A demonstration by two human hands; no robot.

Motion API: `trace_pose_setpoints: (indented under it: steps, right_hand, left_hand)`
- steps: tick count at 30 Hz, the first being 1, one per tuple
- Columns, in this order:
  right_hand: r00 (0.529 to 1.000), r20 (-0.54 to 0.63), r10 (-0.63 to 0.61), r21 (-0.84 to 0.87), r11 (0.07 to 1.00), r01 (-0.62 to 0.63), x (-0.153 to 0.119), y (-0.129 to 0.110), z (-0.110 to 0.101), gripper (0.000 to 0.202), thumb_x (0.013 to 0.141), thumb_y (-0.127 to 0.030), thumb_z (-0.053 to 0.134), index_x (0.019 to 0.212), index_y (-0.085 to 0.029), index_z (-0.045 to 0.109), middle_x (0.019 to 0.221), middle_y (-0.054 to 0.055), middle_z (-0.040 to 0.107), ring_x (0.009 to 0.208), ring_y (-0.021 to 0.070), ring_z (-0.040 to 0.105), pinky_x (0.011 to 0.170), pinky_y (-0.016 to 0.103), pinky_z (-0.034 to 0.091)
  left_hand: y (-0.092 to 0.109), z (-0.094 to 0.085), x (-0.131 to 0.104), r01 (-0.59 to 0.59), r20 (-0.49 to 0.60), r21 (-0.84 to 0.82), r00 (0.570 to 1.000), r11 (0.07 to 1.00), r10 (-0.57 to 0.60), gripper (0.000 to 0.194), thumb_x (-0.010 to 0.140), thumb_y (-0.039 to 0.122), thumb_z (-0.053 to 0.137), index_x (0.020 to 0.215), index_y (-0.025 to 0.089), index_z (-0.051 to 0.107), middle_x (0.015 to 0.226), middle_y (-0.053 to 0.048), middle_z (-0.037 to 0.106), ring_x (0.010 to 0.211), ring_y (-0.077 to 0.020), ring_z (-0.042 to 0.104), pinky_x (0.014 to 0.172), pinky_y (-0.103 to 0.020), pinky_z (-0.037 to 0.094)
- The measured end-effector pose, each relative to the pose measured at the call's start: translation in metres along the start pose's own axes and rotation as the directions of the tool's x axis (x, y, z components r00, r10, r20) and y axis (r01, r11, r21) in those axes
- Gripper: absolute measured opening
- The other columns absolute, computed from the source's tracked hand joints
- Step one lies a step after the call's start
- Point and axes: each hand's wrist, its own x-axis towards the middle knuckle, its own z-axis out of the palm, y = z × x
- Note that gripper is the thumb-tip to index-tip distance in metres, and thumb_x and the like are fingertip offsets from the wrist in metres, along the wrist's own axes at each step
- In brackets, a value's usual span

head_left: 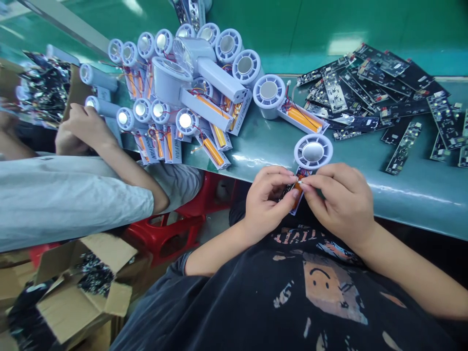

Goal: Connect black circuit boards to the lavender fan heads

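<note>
I have the right hand (340, 200) with thumb and forefinger pinched on a tiny white connector plug (300, 182), its other fingers folded inward. The left hand (268, 200) meets it from the left, fingers curled and tips close to the plug; a dark strip shows between them, but I cannot tell whether they grip it.

The pale lavender plastic fan (313, 151), with a round spoked head and a silver disc in its centre, sits at the near edge of the glossy green table (351, 163). Its handle points toward the wearer, between both hands, and shows an orange cylindrical battery (296, 200).

Just beyond, to the left, I see another pale fan with an orange battery (268, 92) lying on the tabletop. Farther left is a crowd of similar pale fans (215, 78). On the far right I have a loose heap of black printed circuit boards (333, 92).

At the far left, a co-worker's hand (87, 127) is near the pale fans there. Below, near left, I see a brown cardboard box (69, 312) and a red plastic stool (161, 239).
</note>
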Motion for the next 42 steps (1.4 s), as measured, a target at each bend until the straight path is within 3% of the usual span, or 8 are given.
trace_pose_setpoints:
  steps: [12,18,31,34,38,40,42]
  right_hand:
    - [0.997,0.064,0.045,0.020,0.999,-0.046,0.000,0.000,-0.001,0.012,0.096,-0.017,0.061,0.084,-0.019,0.065,0.081,0.003,0.066,0.074,0.0181,0.060,0.066,0.035,0.041]
    - [0.984,0.109,0.138,0.170,0.973,-0.155,0.000,0.003,-0.002,0.014,0.096,-0.019,0.060,0.083,-0.020,0.066,0.082,0.003,0.064,0.076,0.0169,0.060,0.068,0.032,0.044]
    - [0.956,0.248,0.157,0.180,0.962,-0.205,0.006,0.009,-0.012,0.018,0.096,-0.023,0.059,0.080,-0.022,0.067,0.082,0.002,0.066,0.078,0.0179,0.062,0.068,0.034,0.038]
    - [0.959,0.248,0.140,0.162,0.970,-0.183,0.006,0.010,-0.012,0.017,0.096,-0.023,0.060,0.080,-0.022,0.067,0.082,0.002,0.067,0.080,0.0189,0.062,0.070,0.035,0.038]
    - [0.973,0.175,0.153,0.236,0.952,-0.193,0.003,0.009,-0.010,0.011,0.095,-0.020,0.061,0.085,-0.020,0.067,0.088,0.003,0.066,0.083,0.0184,0.063,0.074,0.034,0.044]
    - [0.977,0.159,0.142,0.293,0.938,-0.184,0.002,0.010,-0.008,0.010,0.095,-0.018,0.061,0.087,-0.019,0.066,0.088,0.004,0.064,0.084,0.0178,0.062,0.075,0.033,0.046]
    - [0.978,0.173,0.116,0.318,0.933,-0.167,0.001,0.012,-0.006,0.010,0.095,-0.018,0.059,0.087,-0.019,0.065,0.088,0.004,0.064,0.084,0.0180,0.062,0.074,0.034,0.047]
  left_hand:
    - [0.001,-0.002,0.002,-0.056,0.010,0.074,0.998,0.996,0.055,0.018,0.087,0.014,0.073,0.102,0.022,0.070,0.104,-0.003,0.067,0.099,-0.0146,0.068,0.084,-0.028,0.059]
    - [0.000,-0.004,0.004,-0.090,0.047,0.100,0.995,0.991,0.085,0.020,0.086,0.012,0.073,0.102,0.022,0.070,0.101,-0.002,0.070,0.098,-0.0138,0.069,0.086,-0.027,0.059]
    - [0.000,-0.004,0.006,-0.149,0.087,0.150,0.987,0.977,0.137,0.019,0.086,0.012,0.073,0.101,0.024,0.071,0.099,-0.001,0.070,0.094,-0.0132,0.069,0.087,-0.030,0.059]
    - [-0.003,-0.002,0.004,-0.082,0.078,0.072,0.994,0.994,0.076,0.017,0.088,0.014,0.072,0.101,0.024,0.070,0.101,-0.001,0.068,0.094,-0.0132,0.069,0.082,-0.028,0.060]
    - [-0.006,0.001,-0.001,0.043,0.086,-0.106,0.996,0.993,-0.034,0.024,0.095,0.018,0.063,0.117,0.028,0.064,0.114,-0.001,0.060,0.069,-0.0054,0.065,0.058,-0.020,0.057]
    - [-0.005,0.000,0.000,0.001,0.105,-0.036,0.994,0.999,0.002,0.026,0.098,0.017,0.057,0.120,0.029,0.062,0.121,-0.003,0.057,0.071,-0.0055,0.065,0.060,-0.020,0.058]
    - [-0.002,-0.003,0.003,-0.111,0.151,0.145,0.984,0.983,0.089,0.021,0.098,0.015,0.057,0.114,0.027,0.064,0.124,-0.004,0.057,0.094,-0.0130,0.068,0.077,-0.027,0.061]
